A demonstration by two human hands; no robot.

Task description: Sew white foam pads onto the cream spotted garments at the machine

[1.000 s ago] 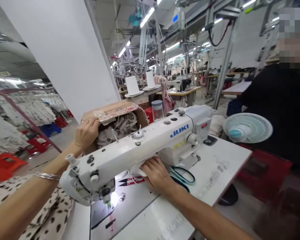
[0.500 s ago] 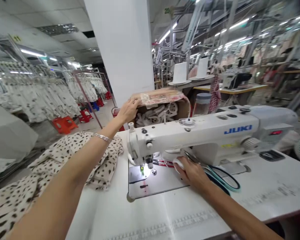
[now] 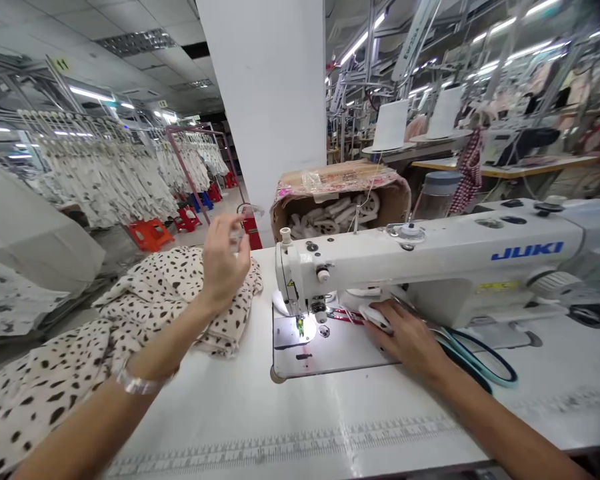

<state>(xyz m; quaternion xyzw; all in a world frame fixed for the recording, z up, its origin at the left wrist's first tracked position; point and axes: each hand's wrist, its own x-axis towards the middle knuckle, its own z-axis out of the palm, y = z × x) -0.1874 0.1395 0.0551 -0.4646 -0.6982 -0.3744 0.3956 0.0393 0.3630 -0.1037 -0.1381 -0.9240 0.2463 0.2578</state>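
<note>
Under the arm of the sewing machine (image 3: pixel 445 257), the right hand (image 3: pixel 405 335) holds a white bundle (image 3: pixel 379 318), probably keeping it gathered; left of the machine, the left hand (image 3: pixel 221 263), grip loosely spread, seems empty.

there are two thread cones (image 3: pixel 391 127), one juki machine (image 3: pixel 445 257), one cardboard box (image 3: pixel 343 176) and one red snipper (image 3: pixel 347 317).

The white item (image 3: pixel 377 319) is small and pale, positioned right of frame centre at the fingers of the right grip (image 3: pixel 410 337) (its full outline is hidden). The spotted fabric (image 3: pixel 150 313), cream with dark irregular marks, lies heaped and creased across the lower left.
</note>
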